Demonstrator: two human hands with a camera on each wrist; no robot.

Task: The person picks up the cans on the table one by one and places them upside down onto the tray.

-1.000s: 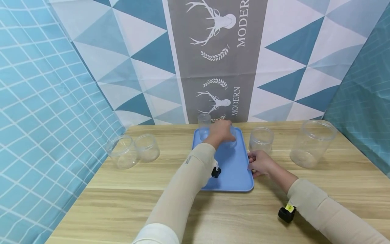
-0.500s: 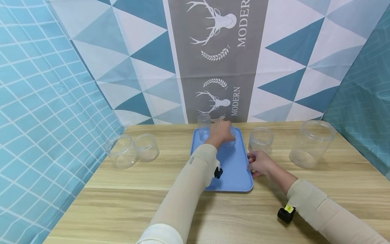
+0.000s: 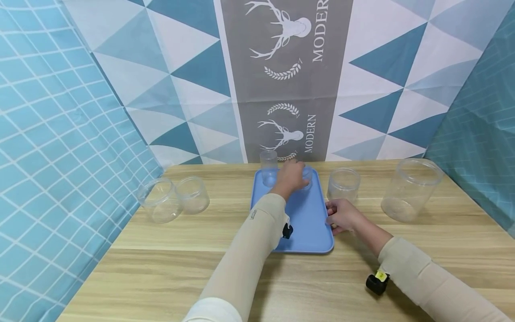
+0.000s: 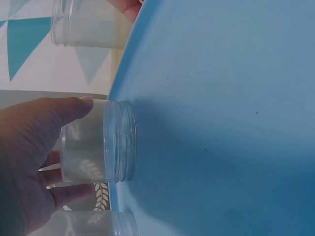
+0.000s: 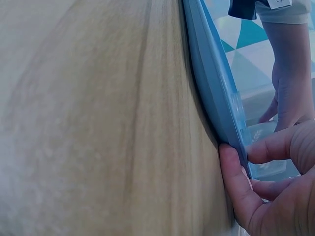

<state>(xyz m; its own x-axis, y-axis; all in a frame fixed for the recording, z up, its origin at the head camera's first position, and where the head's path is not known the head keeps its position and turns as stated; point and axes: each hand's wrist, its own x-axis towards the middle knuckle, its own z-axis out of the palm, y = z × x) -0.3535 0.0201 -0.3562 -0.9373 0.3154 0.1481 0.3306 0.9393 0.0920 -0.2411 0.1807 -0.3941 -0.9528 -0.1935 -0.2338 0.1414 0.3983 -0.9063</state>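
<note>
My left hand (image 3: 290, 177) spans a small clear jar (image 4: 83, 140) on the blue tray (image 3: 307, 232). In the left wrist view, its thumb lies along one side and its fingers along the other, with one lower finger slightly apart. The jar's threaded rim faces the tray. Beside it on the tray stands a tall, narrow clear jar (image 3: 268, 167), near the far left corner. With thumb and fingers, my right hand (image 3: 342, 216) pinches the tray's right rim, one finger under the edge in the right wrist view.
Right of the tray stand a clear jar (image 3: 344, 185), close behind my right hand, and a large clear jar (image 3: 411, 190). Two more, a wide jar (image 3: 161, 201) and a smaller jar (image 3: 193, 195), stand left on the wooden table (image 3: 161, 277). A patterned cloth backdrop (image 3: 201, 67) rises behind.
My left hand has drawn slightly left and more of the small jar shows beside it. The right hand keeps its place on the tray rim.
</note>
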